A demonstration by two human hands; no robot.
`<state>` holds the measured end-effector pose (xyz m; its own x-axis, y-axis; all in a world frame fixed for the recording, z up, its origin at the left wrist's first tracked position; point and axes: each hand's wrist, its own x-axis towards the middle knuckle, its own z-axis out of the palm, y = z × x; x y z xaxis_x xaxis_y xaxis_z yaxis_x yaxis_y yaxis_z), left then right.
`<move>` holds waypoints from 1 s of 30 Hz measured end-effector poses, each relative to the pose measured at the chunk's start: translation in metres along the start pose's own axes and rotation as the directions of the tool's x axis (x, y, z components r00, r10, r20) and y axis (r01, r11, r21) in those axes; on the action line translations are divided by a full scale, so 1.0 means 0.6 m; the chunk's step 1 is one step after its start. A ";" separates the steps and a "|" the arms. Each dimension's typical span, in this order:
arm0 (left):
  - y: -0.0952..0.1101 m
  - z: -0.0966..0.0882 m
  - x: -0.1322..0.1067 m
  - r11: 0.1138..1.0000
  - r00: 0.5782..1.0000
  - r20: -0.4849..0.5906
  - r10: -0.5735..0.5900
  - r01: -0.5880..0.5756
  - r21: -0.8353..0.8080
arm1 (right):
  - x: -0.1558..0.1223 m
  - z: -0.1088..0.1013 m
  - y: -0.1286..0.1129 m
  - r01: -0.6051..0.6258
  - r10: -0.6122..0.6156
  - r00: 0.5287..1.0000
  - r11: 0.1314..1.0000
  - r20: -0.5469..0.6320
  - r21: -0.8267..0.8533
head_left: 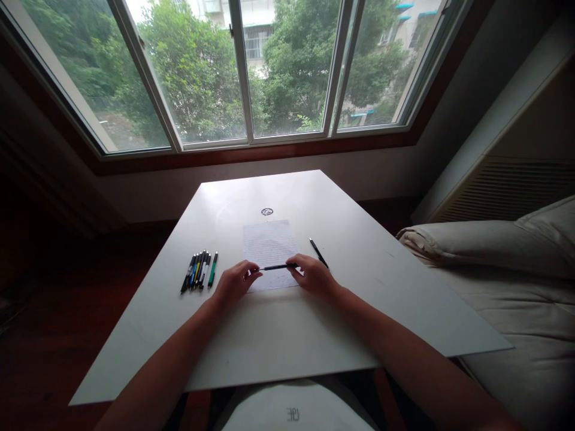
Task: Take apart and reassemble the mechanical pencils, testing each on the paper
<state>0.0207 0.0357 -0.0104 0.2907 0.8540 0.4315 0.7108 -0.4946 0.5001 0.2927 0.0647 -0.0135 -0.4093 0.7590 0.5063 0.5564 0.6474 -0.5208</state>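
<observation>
A slim dark pen [275, 267] is held level between my two hands over a sheet of paper [268, 241] with lines of writing. My left hand [236, 281] pinches its thin left end, and the fingers of my right hand [313, 273] close round the right end. Just beyond my right hand lies a black pen [318, 251], slanting on the table. Left of my left hand, several pens [196, 272] with black, blue, yellow and white parts lie side by side. A green pen [212, 269] rests slightly apart from them.
The white table [350, 326] reaches toward the window [287, 72]. A small round dark-and-white mark [267, 211] sits beyond the paper. A pale cushioned seat [498, 293] flanks the table's right side, and dark red flooring [90, 311] shows on the left.
</observation>
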 end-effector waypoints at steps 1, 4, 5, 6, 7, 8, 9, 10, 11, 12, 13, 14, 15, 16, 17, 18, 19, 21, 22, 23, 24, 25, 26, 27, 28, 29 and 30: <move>-0.002 0.000 0.000 1.000 1.000 -0.011 -0.011 0.011 0.001 | 0.000 0.000 0.004 -0.011 0.011 1.000 1.000 -0.005 -0.003; -0.007 -0.001 0.000 0.999 0.999 -0.033 -0.044 0.044 0.008 | 0.000 0.000 0.015 -0.046 0.045 0.999 0.999 -0.018 -0.011; -0.008 -0.001 0.001 0.999 0.998 -0.038 -0.053 0.053 0.011 | 0.000 0.000 0.018 -0.055 0.055 0.998 0.998 -0.020 -0.011; -0.008 -0.002 0.001 0.998 0.997 -0.040 -0.059 0.060 0.013 | 0.000 0.000 0.021 -0.062 0.062 0.998 0.998 -0.022 -0.009; -0.009 -0.003 0.001 0.998 0.997 -0.039 -0.062 0.063 0.015 | 0.000 0.001 0.023 -0.066 0.065 0.998 0.998 -0.023 -0.006; -0.009 -0.003 0.002 0.998 0.998 -0.032 -0.060 0.061 0.018 | 0.000 0.001 0.025 -0.067 0.067 0.997 0.998 -0.024 -0.003; -0.009 -0.004 0.002 0.998 0.998 -0.020 -0.053 0.053 0.020 | 0.000 0.001 0.026 -0.066 0.066 0.998 0.998 -0.024 -0.001; -0.009 -0.004 0.002 0.999 0.999 -0.006 -0.041 0.041 0.021 | 0.000 0.002 0.026 -0.064 0.064 0.998 0.998 -0.023 0.000; -0.009 -0.004 0.002 0.999 1.000 0.006 -0.028 0.028 0.023 | -0.001 0.002 0.026 -0.065 0.065 0.998 0.998 -0.023 0.001; -0.009 -0.004 0.002 1.000 1.000 0.014 -0.015 0.014 0.025 | -0.001 0.002 0.025 -0.067 0.067 0.997 0.998 -0.023 -0.001; -0.010 -0.003 0.002 1.000 1.000 0.017 -0.004 0.003 0.028 | -0.001 0.002 0.024 -0.070 0.070 0.997 0.998 -0.023 -0.004; -0.011 -0.003 0.002 0.999 1.000 0.020 0.004 -0.005 0.033 | 0.000 0.002 0.023 -0.073 0.073 0.997 0.997 -0.022 -0.007; -0.012 -0.002 0.001 0.999 1.000 0.024 0.010 -0.011 0.038 | 0.000 0.002 0.022 -0.075 0.075 0.997 0.997 -0.020 -0.011; -0.013 -0.001 0.001 0.999 0.999 0.030 0.013 -0.014 0.043 | 0.000 0.001 0.021 -0.076 0.076 0.997 0.997 -0.017 -0.014; -0.014 0.000 0.000 0.999 0.999 0.038 0.013 -0.015 0.047 | 0.000 0.001 0.020 -0.076 0.076 0.997 0.997 -0.013 -0.016; -0.015 0.001 0.000 0.999 0.999 0.045 0.011 -0.014 0.050 | 0.000 0.001 0.020 -0.076 0.075 0.997 0.997 -0.010 -0.017; -0.016 0.001 -0.001 0.999 0.999 0.050 0.009 -0.011 0.053 | 0.000 0.000 0.020 -0.076 0.075 0.997 0.997 -0.007 -0.016; -0.019 0.003 -0.001 0.998 0.999 0.049 0.005 -0.008 0.057 | 0.000 0.000 0.020 -0.076 0.076 0.997 0.997 -0.002 -0.014; -0.021 0.003 0.000 0.998 0.999 0.048 0.006 -0.009 0.059 | 0.001 0.000 0.020 -0.076 0.076 0.997 0.997 -0.003 -0.014; -0.022 0.004 0.000 0.998 0.999 0.047 0.009 -0.012 0.060 | 0.001 0.000 0.020 -0.075 0.075 0.997 0.997 -0.003 -0.014; -0.023 0.004 0.001 0.998 0.999 0.045 0.013 -0.016 0.062 | 0.001 0.000 0.019 -0.073 0.073 0.997 0.997 -0.003 -0.015; -0.023 0.004 0.001 0.998 0.999 0.044 0.018 -0.021 0.063 | 0.001 0.000 0.019 -0.070 0.070 0.998 0.997 -0.003 -0.016; -0.023 0.003 0.002 0.998 0.999 0.040 0.024 -0.026 0.062 | 0.001 0.000 0.019 -0.067 0.067 0.998 0.998 -0.005 -0.018; -0.022 0.002 0.003 0.998 0.999 0.032 0.030 -0.031 0.058 | 0.001 0.000 0.018 -0.062 0.062 0.998 0.998 -0.003 -0.021; -0.020 0.001 0.004 0.998 0.999 0.022 0.036 -0.037 0.050 | 0.001 0.000 0.017 -0.054 0.054 0.999 0.998 -0.002 -0.024; -0.017 0.000 0.004 0.998 0.999 0.012 0.042 -0.042 0.038 | 0.001 -0.001 0.015 -0.045 0.045 0.999 0.999 0.000 -0.027; -0.014 -0.002 0.005 0.998 0.999 0.003 0.049 -0.049 0.024 | 0.001 -0.001 0.013 -0.033 0.033 0.999 0.999 0.002 -0.031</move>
<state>0.0147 0.0422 -0.0125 0.3270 0.8291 0.4536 0.7110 -0.5320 0.4598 0.2970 0.0702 -0.0167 -0.3920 0.7802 0.4874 0.5919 0.6195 -0.5157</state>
